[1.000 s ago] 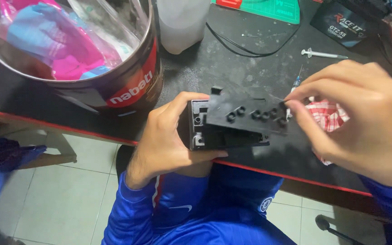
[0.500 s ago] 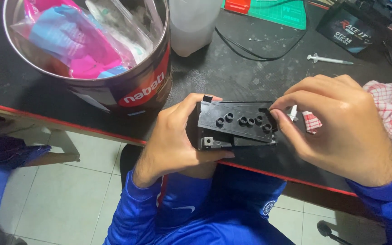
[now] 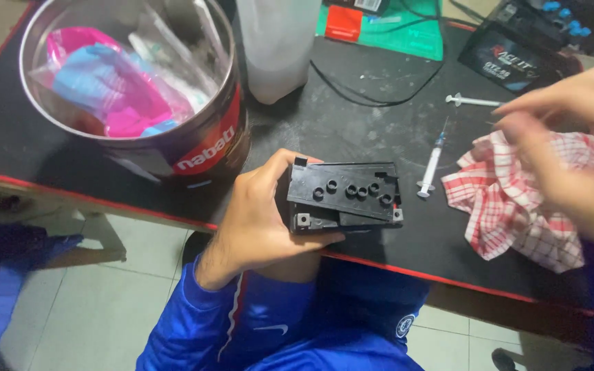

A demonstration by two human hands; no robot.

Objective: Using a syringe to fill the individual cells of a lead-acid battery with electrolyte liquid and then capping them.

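Left hand (image 3: 259, 220) grips the black box (image 3: 344, 196) at the worktop's (image 3: 352, 130) near edge. Right hand (image 3: 572, 148), blurred at three o'clock, fingers loosely spread, hovers over the checked cloth (image 3: 517, 199), holding nothing.

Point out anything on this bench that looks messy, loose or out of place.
Two uncapped syringes lie loose on the black mat, beside a crumpled red-checked cloth. The left hand holds a small black battery right at the table edge.

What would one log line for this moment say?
left hand: grips small black battery at table edge | right hand: empty, blurred, above checked cloth | syringe: beside cloth
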